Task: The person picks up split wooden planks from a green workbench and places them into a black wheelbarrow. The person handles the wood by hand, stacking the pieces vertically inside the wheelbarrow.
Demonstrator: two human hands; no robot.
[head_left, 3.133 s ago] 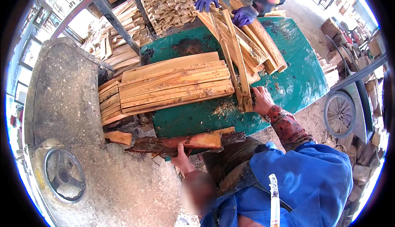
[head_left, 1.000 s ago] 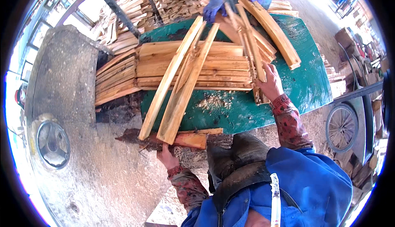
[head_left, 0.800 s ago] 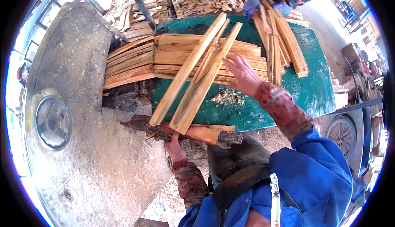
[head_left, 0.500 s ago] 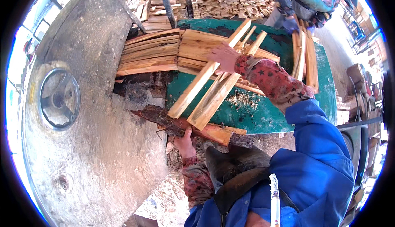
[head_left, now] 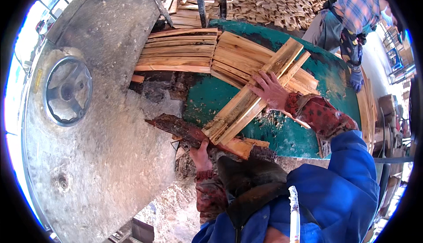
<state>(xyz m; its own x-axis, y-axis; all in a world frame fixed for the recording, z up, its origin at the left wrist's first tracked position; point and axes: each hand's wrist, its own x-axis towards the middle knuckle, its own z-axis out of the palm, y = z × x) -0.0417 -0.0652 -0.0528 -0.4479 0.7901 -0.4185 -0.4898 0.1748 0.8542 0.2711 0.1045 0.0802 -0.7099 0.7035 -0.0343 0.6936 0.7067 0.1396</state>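
We see the left hand [head_left: 201, 157] clamped on the bark-edged slabs [head_left: 188, 132] at the near edge of the green table [head_left: 202, 97], thumb uppermost and the other fingers mostly hidden; it probably keeps those uneven pieces from slipping. The right hand [head_left: 269, 91] lies over the loose boards [head_left: 233, 110], fingers spread apart, perhaps to steady them side by side; whether it clamps them we cannot tell. The boards slant across the table, far ends over the board stack [head_left: 240, 53], near ends at the slabs.

To the left we have a second stack [head_left: 180, 51] and a grey metal panel with a handwheel [head_left: 68, 91], which bounds that side. Sawdust [head_left: 271, 121] litters the table beside the right hand. At the far right, a co-worker's gloved hand [head_left: 356, 80] touches more boards [head_left: 365, 106], and the woodpile [head_left: 273, 0] fills the background
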